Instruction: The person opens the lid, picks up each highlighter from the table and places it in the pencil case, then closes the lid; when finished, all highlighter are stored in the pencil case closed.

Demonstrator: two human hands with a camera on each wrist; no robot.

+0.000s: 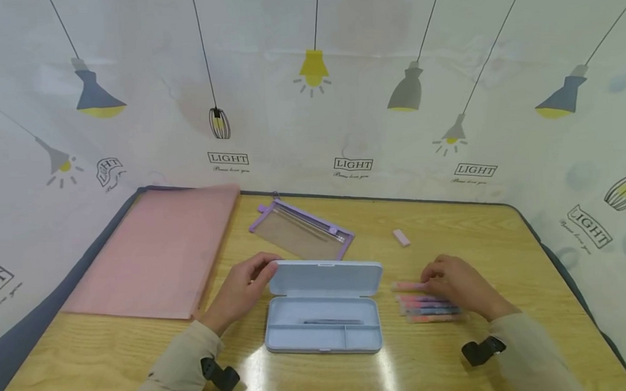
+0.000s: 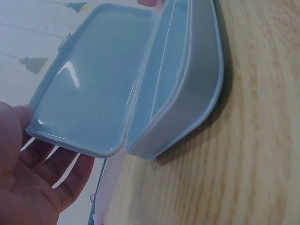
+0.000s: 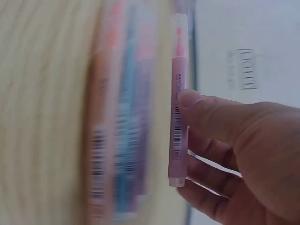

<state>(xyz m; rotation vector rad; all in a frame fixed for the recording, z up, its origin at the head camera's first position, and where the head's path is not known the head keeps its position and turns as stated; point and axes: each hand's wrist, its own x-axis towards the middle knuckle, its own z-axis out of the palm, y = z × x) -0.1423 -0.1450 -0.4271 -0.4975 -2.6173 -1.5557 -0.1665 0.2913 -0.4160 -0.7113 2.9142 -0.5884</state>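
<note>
A light blue pencil case [image 1: 319,337] lies with its lid [image 1: 327,278] raised, a thin slim item [image 1: 333,322] in its long compartment. My left hand [image 1: 240,287] grips the left corner of the lid, thumb on its inner face and fingers behind, as the left wrist view shows. To the right of the case, my right hand [image 1: 461,282] pinches a pink highlighter [image 3: 177,72] between thumb and fingers. In the right wrist view this highlighter is apart from several other capped highlighters [image 1: 435,318], which lie side by side below the hand and look blurred there.
Behind the case lies a clear zip pouch [image 1: 299,234] with purple edging. A small pink eraser [image 1: 401,238] sits on the wooden table [image 1: 450,224] at the back right. A large pink folder or sheet [image 1: 158,255] covers the left side. Printed curtains stand around the table's edges.
</note>
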